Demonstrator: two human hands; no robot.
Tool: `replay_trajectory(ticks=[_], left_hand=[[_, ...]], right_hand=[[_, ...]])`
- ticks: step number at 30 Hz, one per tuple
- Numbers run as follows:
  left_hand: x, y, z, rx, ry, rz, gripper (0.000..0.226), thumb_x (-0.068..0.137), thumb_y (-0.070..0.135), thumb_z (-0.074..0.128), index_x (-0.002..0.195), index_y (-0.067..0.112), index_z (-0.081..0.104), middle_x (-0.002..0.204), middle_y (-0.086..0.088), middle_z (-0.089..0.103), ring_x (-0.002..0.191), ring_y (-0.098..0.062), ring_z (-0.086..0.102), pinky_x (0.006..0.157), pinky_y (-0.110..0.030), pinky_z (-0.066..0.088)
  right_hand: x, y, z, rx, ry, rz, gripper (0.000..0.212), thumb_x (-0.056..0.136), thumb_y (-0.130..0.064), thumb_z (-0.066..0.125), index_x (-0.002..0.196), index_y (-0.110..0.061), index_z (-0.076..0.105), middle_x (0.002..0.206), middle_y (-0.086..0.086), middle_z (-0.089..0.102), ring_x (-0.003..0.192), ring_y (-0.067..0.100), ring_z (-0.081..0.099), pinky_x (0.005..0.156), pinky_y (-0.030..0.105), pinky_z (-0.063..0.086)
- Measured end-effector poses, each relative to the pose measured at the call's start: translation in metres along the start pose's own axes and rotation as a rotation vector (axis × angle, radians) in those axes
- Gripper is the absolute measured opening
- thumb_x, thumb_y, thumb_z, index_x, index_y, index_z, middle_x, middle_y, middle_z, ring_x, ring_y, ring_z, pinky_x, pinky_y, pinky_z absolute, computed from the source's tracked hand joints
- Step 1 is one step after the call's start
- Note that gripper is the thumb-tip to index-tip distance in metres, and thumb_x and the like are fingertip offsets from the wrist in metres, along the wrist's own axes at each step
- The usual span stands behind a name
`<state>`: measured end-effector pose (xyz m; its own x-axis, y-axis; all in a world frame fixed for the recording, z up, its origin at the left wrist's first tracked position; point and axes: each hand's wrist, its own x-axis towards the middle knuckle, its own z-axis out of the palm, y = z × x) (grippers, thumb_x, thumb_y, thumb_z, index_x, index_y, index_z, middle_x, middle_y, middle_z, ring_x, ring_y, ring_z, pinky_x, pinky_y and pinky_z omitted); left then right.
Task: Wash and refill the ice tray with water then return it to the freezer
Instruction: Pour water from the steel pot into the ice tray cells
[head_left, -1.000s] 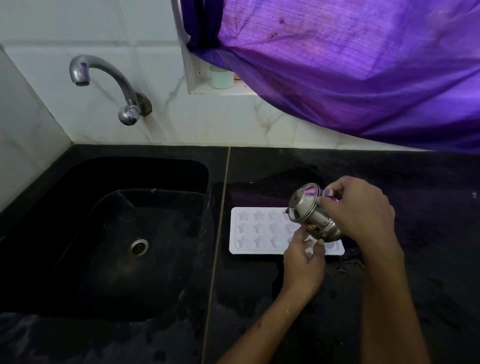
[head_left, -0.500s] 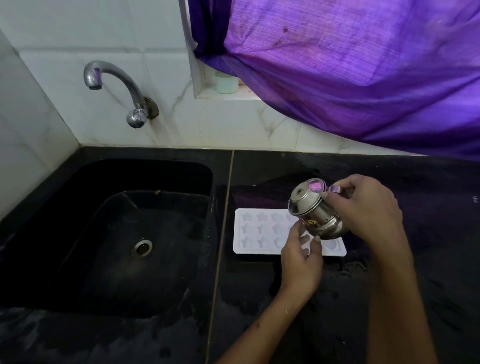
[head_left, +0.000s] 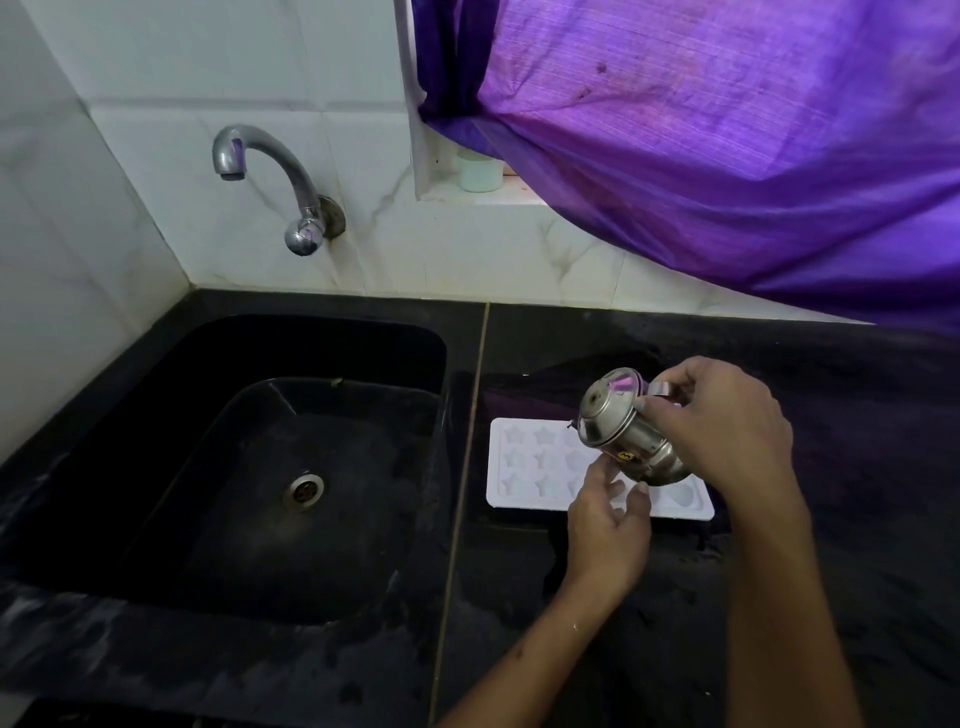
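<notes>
Two bare hands work over a white plastic ice tray (head_left: 540, 470) with star-shaped moulds, lying flat on the glossy black stone counter (head_left: 857, 467) just right of the dark sink (head_left: 249, 467). The right hand (head_left: 727, 421) grips a small rounded steel pot (head_left: 621, 431), tilted over the tray. The left hand (head_left: 608, 514) reaches loosely beneath it, fingers relaxed, touching the pot's underside.
</notes>
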<state>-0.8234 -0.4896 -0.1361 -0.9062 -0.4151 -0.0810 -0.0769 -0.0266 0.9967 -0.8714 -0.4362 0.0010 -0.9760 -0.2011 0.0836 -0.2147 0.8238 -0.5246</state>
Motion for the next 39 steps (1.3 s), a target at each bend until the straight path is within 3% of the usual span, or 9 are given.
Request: replay_trajectory(ticks=[7, 20, 32, 39], left_hand=[[0.001, -0.002, -0.003, -0.01, -0.008, -0.022, 0.039, 0.092, 0.02, 0.052, 0.131, 0.023, 0.05, 0.128, 0.008, 0.059, 0.116, -0.008, 0.055, 0.088, -0.014, 0.042], [-0.001, 0.002, -0.004, -0.011, -0.019, -0.039, 0.039, 0.092, 0.017, 0.053, 0.131, 0.023, 0.05, 0.128, 0.005, 0.059, 0.117, -0.01, 0.054, 0.091, -0.017, 0.043], [-0.001, 0.008, -0.009, -0.03, 0.02, -0.004, 0.043, 0.094, 0.015, 0.051, 0.136, 0.023, 0.045, 0.131, 0.009, 0.055, 0.12, -0.007, 0.052, 0.08, 0.0, 0.038], [-0.003, 0.012, -0.01, -0.053, 0.081, 0.048, 0.044, 0.094, 0.007, 0.046, 0.136, 0.023, 0.044, 0.119, 0.015, 0.056, 0.117, -0.007, 0.054, 0.08, 0.002, 0.039]], right_hand=[[0.0, -0.005, 0.003, -0.022, -0.009, 0.003, 0.011, 0.087, -0.03, 0.065, 0.097, -0.024, 0.063, 0.091, -0.002, 0.062, 0.086, 0.021, 0.059, 0.074, 0.038, 0.049], [0.0, -0.004, 0.002, -0.03, 0.003, 0.023, 0.016, 0.089, -0.028, 0.064, 0.103, -0.021, 0.065, 0.09, -0.003, 0.06, 0.082, 0.017, 0.053, 0.068, 0.031, 0.039], [0.001, -0.002, 0.0, 0.068, 0.023, 0.014, 0.013, 0.085, -0.031, 0.066, 0.095, -0.024, 0.064, 0.093, -0.003, 0.064, 0.088, 0.019, 0.058, 0.07, 0.033, 0.043], [0.003, -0.007, 0.002, 0.123, 0.022, -0.003, 0.011, 0.084, -0.033, 0.067, 0.091, -0.027, 0.063, 0.092, -0.004, 0.066, 0.089, 0.019, 0.059, 0.071, 0.033, 0.045]])
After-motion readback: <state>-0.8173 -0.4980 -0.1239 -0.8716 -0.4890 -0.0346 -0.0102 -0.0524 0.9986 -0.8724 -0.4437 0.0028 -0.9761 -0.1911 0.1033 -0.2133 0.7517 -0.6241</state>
